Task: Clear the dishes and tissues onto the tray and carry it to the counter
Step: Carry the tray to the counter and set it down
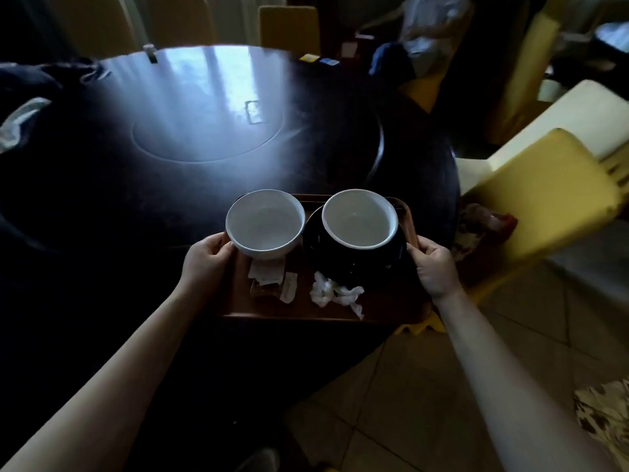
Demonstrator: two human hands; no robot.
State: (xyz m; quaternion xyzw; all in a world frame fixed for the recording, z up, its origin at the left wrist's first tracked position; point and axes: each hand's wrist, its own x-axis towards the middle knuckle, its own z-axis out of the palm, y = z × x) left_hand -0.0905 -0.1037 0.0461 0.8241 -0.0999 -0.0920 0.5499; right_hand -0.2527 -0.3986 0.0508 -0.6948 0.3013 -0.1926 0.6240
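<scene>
A brown tray (306, 310) sits at the near edge of the dark round table (102, 206). My left hand (207, 258) grips its left rim and my right hand (434, 267) grips its right rim. On the tray stand two white bowls: one at the left (265, 224), the other (359, 218) resting on a black plate (354, 264). In front of them lie crumpled white tissues (335, 292) and torn paper scraps (269, 277).
Yellow chairs stand to the right (544, 206) and behind the table (289, 28). A recessed round disc (204, 137) marks the table's centre. Tiled floor (408, 403) lies at lower right. Dark cloth (37, 86) lies on the far left of the table.
</scene>
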